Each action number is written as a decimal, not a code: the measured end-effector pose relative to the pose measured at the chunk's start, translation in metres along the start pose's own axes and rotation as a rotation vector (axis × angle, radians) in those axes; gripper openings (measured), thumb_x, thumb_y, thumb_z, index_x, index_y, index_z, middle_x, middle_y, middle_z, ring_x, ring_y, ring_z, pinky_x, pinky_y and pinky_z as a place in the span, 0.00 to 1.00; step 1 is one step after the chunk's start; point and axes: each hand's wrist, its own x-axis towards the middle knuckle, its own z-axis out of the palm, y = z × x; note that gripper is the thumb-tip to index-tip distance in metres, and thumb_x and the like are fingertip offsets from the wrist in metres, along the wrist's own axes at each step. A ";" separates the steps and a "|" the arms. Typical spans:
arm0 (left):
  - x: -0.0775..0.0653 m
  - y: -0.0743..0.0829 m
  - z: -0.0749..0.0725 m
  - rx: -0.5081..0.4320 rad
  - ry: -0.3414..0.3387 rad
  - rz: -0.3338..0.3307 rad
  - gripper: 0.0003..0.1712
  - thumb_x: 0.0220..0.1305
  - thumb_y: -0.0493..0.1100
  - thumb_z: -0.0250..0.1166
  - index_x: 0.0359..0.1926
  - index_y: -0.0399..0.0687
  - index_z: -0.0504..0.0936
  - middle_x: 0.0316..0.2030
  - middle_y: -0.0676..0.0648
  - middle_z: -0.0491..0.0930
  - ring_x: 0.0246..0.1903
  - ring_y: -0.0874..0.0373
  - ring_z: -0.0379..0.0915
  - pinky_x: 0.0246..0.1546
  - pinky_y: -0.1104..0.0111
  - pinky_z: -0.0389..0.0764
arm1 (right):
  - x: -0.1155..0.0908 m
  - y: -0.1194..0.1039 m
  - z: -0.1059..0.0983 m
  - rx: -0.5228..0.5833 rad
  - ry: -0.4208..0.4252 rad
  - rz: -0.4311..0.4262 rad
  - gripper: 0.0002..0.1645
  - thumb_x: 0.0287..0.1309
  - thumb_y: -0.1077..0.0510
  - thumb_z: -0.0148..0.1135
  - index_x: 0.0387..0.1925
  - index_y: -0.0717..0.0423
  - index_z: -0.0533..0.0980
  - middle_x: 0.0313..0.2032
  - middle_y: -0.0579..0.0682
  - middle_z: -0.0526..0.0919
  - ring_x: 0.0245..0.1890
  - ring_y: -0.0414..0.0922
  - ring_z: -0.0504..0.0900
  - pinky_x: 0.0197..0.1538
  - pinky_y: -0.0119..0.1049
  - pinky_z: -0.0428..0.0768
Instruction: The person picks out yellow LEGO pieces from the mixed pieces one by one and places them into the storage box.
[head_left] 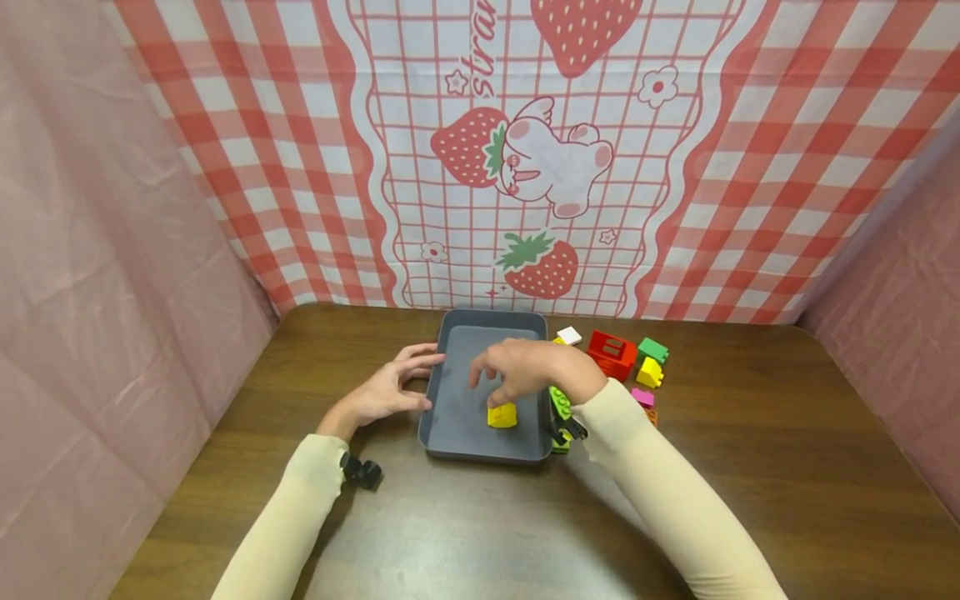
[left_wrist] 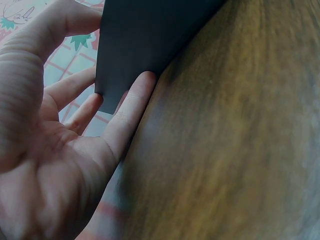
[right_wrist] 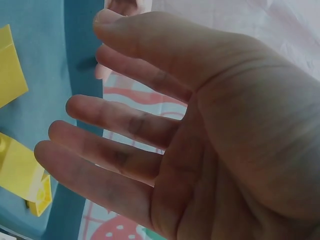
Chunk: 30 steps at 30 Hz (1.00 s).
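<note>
A shallow grey tray [head_left: 454, 429] lies on the wooden table. My left hand [head_left: 387, 387] is at its left side, fingers spread and fingertips touching the edge; the left wrist view shows them against the dark tray wall [left_wrist: 135, 45]. Over the middle of the tray hovers my right hand [head_left: 517, 367], its thumb close to a yellow toy block [head_left: 502, 415]. In the right wrist view, that hand's fingers [right_wrist: 120, 117] are apart and hold nothing. Yellow pieces [right_wrist: 20, 167] sit on the tray floor there; in the head view the right hand may cover some.
Right of the tray lie a red block with a window [head_left: 613, 354], a green block [head_left: 652, 350], a yellow block [head_left: 650, 372], a pink piece [head_left: 642, 397], a white piece [head_left: 569, 336] and lime-green pieces [head_left: 559, 403], partly behind the right arm. A checked cloth [head_left: 300, 167] hangs behind the table.
</note>
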 end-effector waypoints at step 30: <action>0.000 0.001 0.000 0.005 0.009 -0.031 0.46 0.71 0.29 0.73 0.86 0.35 0.66 0.90 0.38 0.47 0.84 0.23 0.55 0.69 0.55 0.84 | -0.038 0.047 0.021 0.097 0.348 -0.100 0.19 0.72 0.57 0.76 0.61 0.55 0.88 0.60 0.57 0.89 0.61 0.59 0.88 0.62 0.53 0.90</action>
